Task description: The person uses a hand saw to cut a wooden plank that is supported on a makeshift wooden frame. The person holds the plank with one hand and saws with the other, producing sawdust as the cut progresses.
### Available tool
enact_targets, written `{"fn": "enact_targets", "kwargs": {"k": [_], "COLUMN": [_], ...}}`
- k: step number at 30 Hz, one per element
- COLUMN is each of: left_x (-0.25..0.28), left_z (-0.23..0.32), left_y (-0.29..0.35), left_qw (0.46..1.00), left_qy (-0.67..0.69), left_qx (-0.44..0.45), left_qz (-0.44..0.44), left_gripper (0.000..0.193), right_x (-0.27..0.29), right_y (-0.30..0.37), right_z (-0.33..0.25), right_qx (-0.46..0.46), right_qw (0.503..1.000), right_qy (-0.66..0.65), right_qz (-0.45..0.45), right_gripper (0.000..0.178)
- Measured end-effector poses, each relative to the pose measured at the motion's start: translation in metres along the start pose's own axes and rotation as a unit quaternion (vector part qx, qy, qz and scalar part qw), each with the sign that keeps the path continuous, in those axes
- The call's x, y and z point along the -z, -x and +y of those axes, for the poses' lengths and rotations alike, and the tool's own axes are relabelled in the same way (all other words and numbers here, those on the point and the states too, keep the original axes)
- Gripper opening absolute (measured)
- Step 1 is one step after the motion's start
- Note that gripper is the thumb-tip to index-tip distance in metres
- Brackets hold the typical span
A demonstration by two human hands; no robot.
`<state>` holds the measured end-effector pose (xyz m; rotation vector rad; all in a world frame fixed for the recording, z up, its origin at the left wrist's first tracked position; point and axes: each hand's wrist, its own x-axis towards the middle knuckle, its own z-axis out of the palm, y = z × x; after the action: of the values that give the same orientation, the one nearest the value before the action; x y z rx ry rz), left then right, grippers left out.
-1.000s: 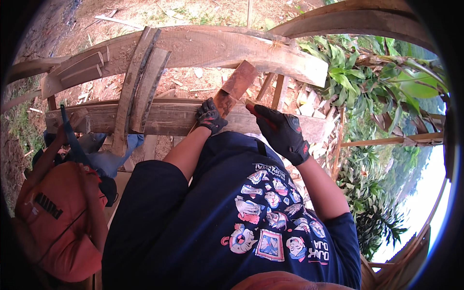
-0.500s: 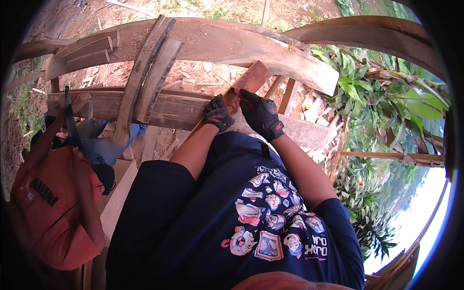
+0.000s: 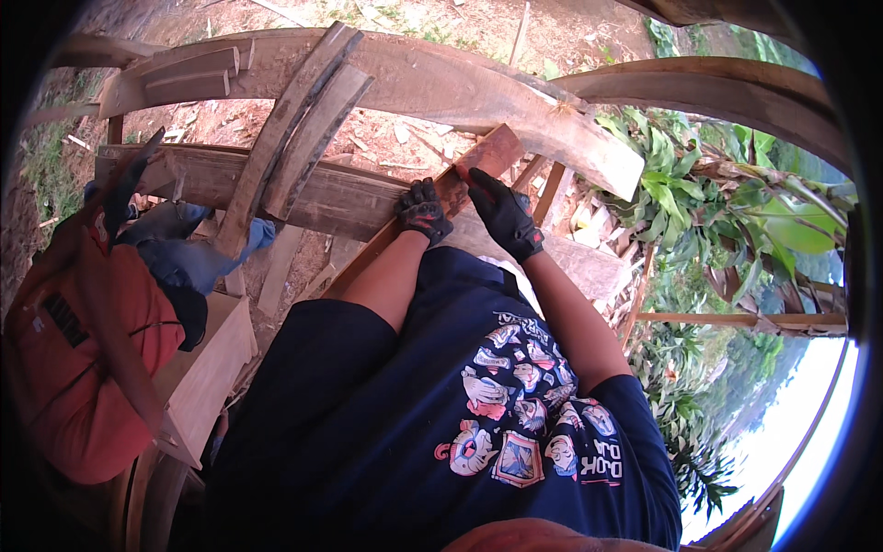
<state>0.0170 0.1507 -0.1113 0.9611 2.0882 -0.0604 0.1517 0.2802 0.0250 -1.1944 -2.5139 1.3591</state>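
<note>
A reddish-brown wooden board (image 3: pixel 495 152) lies slantwise across two thick beams, its far end on the farther one. My left hand (image 3: pixel 424 213), in a black glove with red marks, is closed over the board's left edge, fingers curled. My right hand (image 3: pixel 506 216), in a matching glove, rests at the board's right edge. Its fingers stretch forward and touch the wood; anything small under them is hidden. Below my left forearm the board's near part runs on toward my body.
Two rough planks (image 3: pixel 299 138) lie across the far beam (image 3: pixel 405 78) and near beam (image 3: pixel 345 198). At left, a person in a red shirt (image 3: pixel 92 359) bends beside a pale wooden box-like piece (image 3: pixel 216 368), with a dark saw-like blade (image 3: pixel 129 189). Leafy plants (image 3: pixel 671 166) grow at right.
My right fingers have shifted slightly along the board, from pointing left to pointing forward. My left hand keeps its grip. The view has shifted a little, and the other person leans farther left.
</note>
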Motion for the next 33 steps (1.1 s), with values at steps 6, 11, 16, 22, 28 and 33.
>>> {"fn": "enact_targets", "kwargs": {"k": [6, 11, 16, 22, 28, 33], "left_x": [0.005, -0.001, 0.006, 0.013, 0.001, 0.002], "left_z": [0.004, 0.004, 0.006, 0.008, 0.005, 0.002], "left_y": [0.003, 0.003, 0.009, 0.011, 0.006, 0.005], "left_qw": [1.0, 0.999, 0.999, 1.0, 0.999, 0.999], "left_qy": [0.01, 0.022, 0.017, 0.007, 0.018, 0.022], "left_qx": [0.01, 0.017, 0.018, 0.024, 0.017, 0.016], "left_qz": [0.011, 0.045, 0.034, 0.017, 0.028, 0.026], "left_gripper": [0.125, 0.125, 0.124, 0.125, 0.125, 0.122], "right_x": [0.002, -0.004, -0.01, 0.0, 0.029, 0.07], "right_y": [0.033, 0.06, 0.059, 0.057, 0.108, 0.155], "right_z": [0.012, 0.033, 0.03, 0.006, -0.001, -0.02], "right_qx": [-0.046, -0.072, -0.093, -0.103, -0.143, -0.165], "right_qw": [0.999, 0.996, 0.995, 0.993, 0.987, 0.979], "right_qy": [0.004, 0.026, -0.002, 0.017, 0.014, 0.074], "right_qz": [-0.028, -0.048, -0.042, -0.055, -0.071, -0.09], "right_gripper": [0.053, 0.06, 0.06, 0.063, 0.065, 0.058]}}
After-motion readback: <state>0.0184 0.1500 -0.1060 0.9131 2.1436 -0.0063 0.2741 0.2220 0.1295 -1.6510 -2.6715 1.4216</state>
